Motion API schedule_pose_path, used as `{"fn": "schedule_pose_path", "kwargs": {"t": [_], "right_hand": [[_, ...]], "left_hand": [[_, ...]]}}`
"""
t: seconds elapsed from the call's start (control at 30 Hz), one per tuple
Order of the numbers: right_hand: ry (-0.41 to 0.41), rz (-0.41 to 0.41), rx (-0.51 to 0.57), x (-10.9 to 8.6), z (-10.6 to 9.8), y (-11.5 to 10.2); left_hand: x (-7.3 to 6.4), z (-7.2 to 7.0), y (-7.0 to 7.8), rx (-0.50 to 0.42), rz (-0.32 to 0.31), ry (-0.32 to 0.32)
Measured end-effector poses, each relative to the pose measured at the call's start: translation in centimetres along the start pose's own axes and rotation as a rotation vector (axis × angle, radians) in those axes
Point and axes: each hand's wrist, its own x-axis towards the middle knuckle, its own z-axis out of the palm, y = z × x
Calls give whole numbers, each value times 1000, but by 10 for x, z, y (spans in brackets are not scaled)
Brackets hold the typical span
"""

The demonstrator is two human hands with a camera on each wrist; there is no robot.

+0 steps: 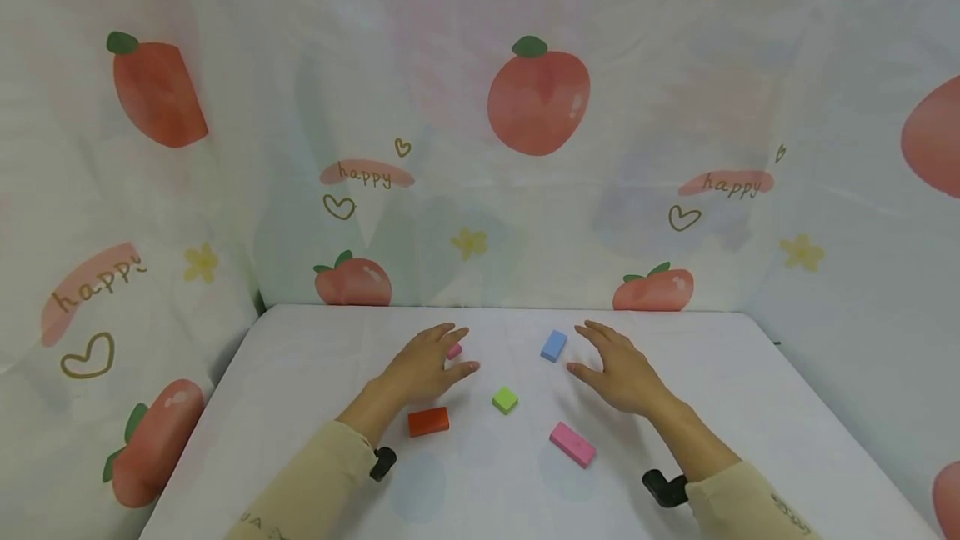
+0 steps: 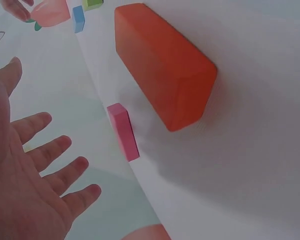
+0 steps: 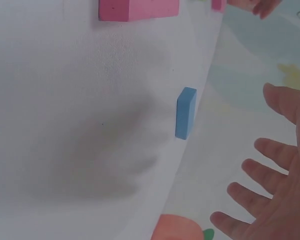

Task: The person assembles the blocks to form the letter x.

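Observation:
My left hand (image 1: 424,365), fingers spread, hovers above the table and partly covers a small pink block (image 1: 454,351) in the head view. Nearer the forearm lies an orange-red block (image 1: 428,422), large in the left wrist view. My right hand (image 1: 619,369) is also held above the table with its fingers apart and holds nothing. A blue block (image 1: 553,346) lies just left of its fingertips. Between the hands sits a green block (image 1: 506,401), and closer to me is a longer pink block (image 1: 573,445). The right wrist view shows the blue block (image 3: 186,113) beyond the hand's shadow.
The blocks lie apart on a white tabletop (image 1: 480,498). A fruit-printed cloth (image 1: 450,90) hangs behind the table and along both sides. Black wrist mounts (image 1: 664,488) stick out at each sleeve cuff.

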Motion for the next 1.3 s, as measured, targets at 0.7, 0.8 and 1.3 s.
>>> {"fn": "schedule_pose_path", "kwargs": {"t": [0.7, 0.8, 1.3], "right_hand": [[8, 68, 150, -13, 8, -2], [5, 84, 175, -16, 8, -2], [15, 96, 231, -21, 11, 2]], "left_hand": [[3, 20, 4, -185, -4, -9], [4, 23, 5, -210, -5, -1], [5, 38, 10, -328, -32, 23]]}}
